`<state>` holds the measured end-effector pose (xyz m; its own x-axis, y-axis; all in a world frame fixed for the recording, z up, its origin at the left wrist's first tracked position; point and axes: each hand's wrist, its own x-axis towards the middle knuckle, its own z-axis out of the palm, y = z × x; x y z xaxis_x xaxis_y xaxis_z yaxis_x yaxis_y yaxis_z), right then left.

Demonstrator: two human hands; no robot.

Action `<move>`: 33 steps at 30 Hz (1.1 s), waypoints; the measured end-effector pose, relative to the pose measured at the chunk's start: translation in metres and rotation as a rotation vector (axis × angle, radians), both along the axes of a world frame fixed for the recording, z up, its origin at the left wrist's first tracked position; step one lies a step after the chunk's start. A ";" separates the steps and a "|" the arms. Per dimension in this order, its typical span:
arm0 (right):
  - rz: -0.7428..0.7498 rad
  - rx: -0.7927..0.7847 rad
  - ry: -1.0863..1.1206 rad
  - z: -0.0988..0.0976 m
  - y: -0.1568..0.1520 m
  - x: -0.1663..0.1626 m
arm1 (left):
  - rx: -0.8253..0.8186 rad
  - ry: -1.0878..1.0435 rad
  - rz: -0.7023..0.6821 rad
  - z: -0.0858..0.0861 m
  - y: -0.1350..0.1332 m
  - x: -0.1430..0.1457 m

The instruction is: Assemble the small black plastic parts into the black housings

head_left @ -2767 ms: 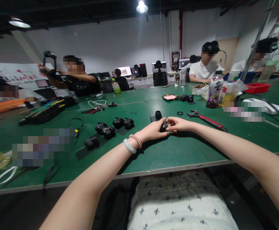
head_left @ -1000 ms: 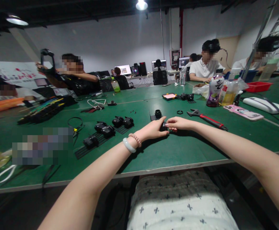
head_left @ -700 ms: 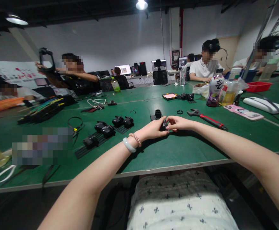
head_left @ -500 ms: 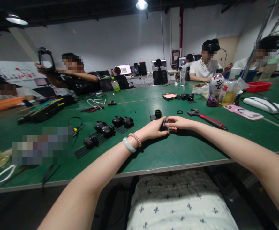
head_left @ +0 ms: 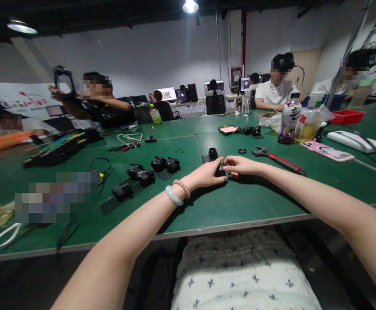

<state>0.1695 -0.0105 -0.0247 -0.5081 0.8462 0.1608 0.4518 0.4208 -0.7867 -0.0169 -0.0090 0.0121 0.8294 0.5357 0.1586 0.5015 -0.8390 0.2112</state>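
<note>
My left hand (head_left: 208,173) lies on the green table, its thumb and fingers closed around a small dark part (head_left: 220,171). From the right, my right hand (head_left: 236,165) pinches the same part with curled fingers; the fingers hide most of it. Just beyond my left hand stands a round black threaded piece (head_left: 212,153) on a slotted black plate (head_left: 206,159). A black ring nut (head_left: 242,150) lies behind my right hand. Further right rests an adjustable wrench (head_left: 280,162) with a red and black handle.
Several black assemblies on slotted plates (head_left: 140,174) stand to the left. Bottles (head_left: 289,120), a pink phone (head_left: 328,151), a white case (head_left: 355,141) and a red tray (head_left: 348,116) are at the right. A pink-filled box (head_left: 228,130) lies farther back. Co-workers sit across the table.
Both hands stay in nearly the same place around the small dark part. The view has shifted very slightly.
</note>
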 end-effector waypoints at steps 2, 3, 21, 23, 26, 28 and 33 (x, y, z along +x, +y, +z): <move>-0.152 0.162 -0.134 0.010 -0.002 0.007 | 0.005 0.017 0.020 -0.002 0.002 0.000; -0.274 0.275 -0.230 0.015 -0.003 0.012 | 0.012 0.026 0.035 -0.003 0.003 -0.001; -0.939 -0.270 -0.987 0.019 0.021 0.085 | 0.051 0.064 0.071 0.001 0.002 -0.003; -0.937 -0.278 -1.001 0.019 0.022 0.090 | 0.048 0.066 0.074 0.001 0.002 -0.003; -0.922 -0.324 -1.020 0.020 0.026 0.100 | 0.046 0.061 0.078 0.002 0.001 -0.003; -0.890 -0.344 -1.029 0.020 0.028 0.106 | 0.037 0.056 0.080 0.001 0.001 -0.003; -0.928 -0.297 -1.002 0.018 0.028 0.110 | 0.001 0.019 0.093 0.000 0.003 -0.004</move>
<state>0.2800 0.0177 -0.0062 0.4588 0.8710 -0.1758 0.8867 -0.4616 0.0266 -0.0211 -0.0065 0.0117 0.7792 0.6102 0.1434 0.5810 -0.7889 0.2003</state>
